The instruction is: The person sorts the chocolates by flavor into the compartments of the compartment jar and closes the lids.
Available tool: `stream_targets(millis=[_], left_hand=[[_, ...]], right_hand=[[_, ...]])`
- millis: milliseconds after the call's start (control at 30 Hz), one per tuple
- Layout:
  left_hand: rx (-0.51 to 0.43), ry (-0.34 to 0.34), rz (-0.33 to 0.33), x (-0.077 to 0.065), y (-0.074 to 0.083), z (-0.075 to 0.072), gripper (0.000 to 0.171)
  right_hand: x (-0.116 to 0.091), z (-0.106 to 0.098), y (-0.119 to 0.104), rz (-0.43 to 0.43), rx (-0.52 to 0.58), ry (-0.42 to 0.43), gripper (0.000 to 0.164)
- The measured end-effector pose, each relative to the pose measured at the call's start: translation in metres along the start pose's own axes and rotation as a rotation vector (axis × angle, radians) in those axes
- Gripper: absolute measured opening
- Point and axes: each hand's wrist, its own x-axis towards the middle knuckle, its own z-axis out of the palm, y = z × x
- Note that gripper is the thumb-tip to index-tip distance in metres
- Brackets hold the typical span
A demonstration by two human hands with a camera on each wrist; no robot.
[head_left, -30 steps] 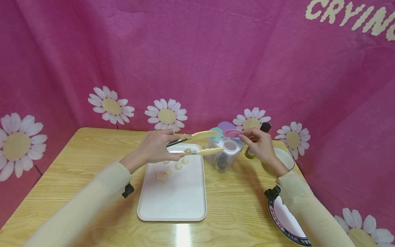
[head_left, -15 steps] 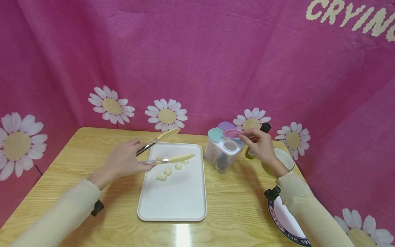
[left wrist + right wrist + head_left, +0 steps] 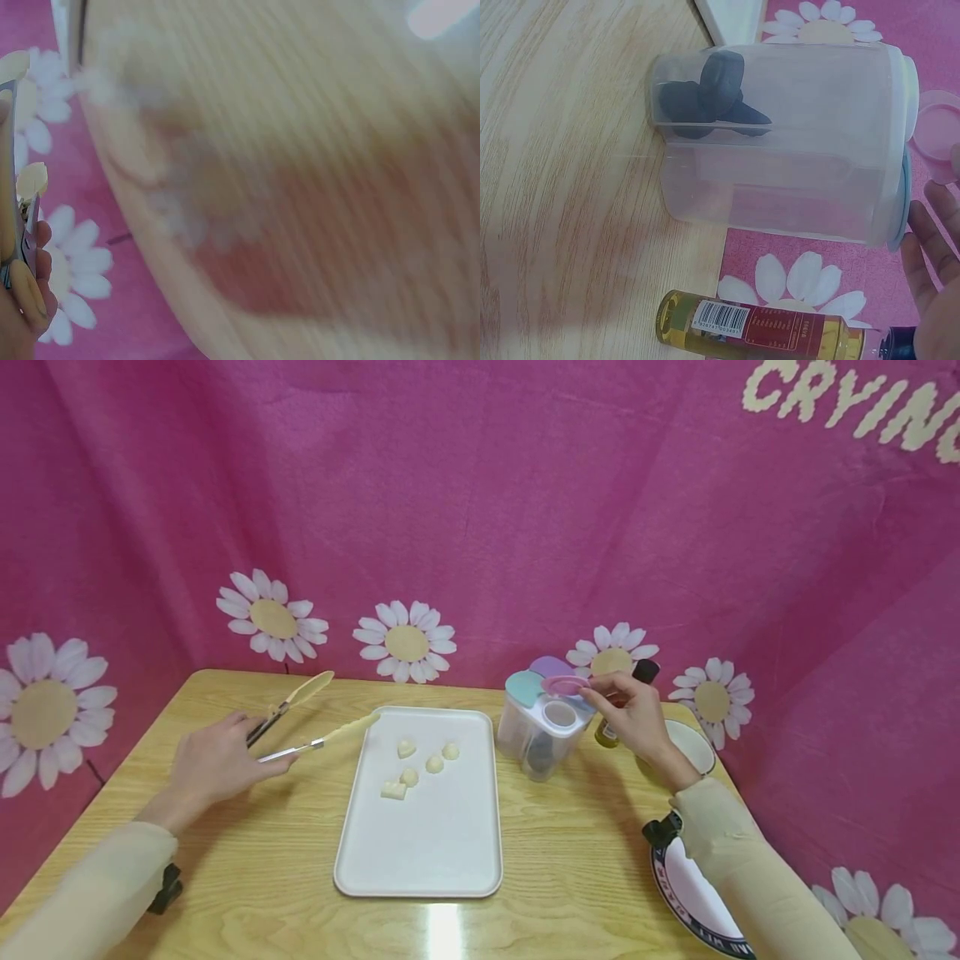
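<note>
My left hand grips a pair of tongs with metal arms and pale yellow ends. The two ends are spread apart with nothing between them, the lower one reaching the upper left corner of a white tray. Several small cream-coloured pieces lie on that tray. With thumb and fingers my right hand pinches a raised pink lid on a translucent container. Under this lid a round opening shows, and dark pieces sit low in that compartment.
Mint and purple lids cover other compartments. Close behind my right hand stands a dark-capped bottle of yellow liquid. A bowl and a dark-rimmed plate are at the right. A pink cloth hangs behind the table.
My left hand has moved left with the spread tongs, from beside the container, across the tray, to its left side. My right hand has stayed at the pink lid.
</note>
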Motion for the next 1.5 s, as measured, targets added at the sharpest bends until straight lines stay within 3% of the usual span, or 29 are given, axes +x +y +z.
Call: stream_targets(millis=[167, 367, 500, 767, 1033, 1300, 1500], left_hand=[[0.019, -0.009, -0.031, -0.006, -0.017, 0.003, 0.089], [0.042, -0.04, -0.018, -0.013, -0.027, 0.008, 0.084], [0.059, -0.045, -0.015, -0.018, -0.032, 0.013, 0.067], [0.054, -0.073, -0.037, -0.025, -0.039, 0.019, 0.071], [0.081, -0.078, -0.018, -0.027, -0.04, 0.023, 0.064], [0.09, 0.014, 0.018, -0.018, -0.032, 0.016, 0.071], [0.039, 0.017, 0.009, 0.005, 0.001, -0.004, 0.079]], right_hand=[[-0.001, 0.001, 0.0, 0.019, 0.015, -0.005, 0.018], [-0.001, 0.002, -0.004, 0.027, 0.005, 0.004, 0.018], [-0.001, 0.0, -0.003, 0.018, 0.014, -0.009, 0.017], [-0.002, -0.001, -0.004, 0.056, 0.031, -0.024, 0.02], [-0.001, -0.001, -0.004, 0.025, 0.019, -0.02, 0.019], [-0.001, -0.002, -0.005, 0.052, 0.021, -0.026, 0.02], [-0.001, -0.001, -0.005, 0.04, 0.02, -0.012, 0.019]])
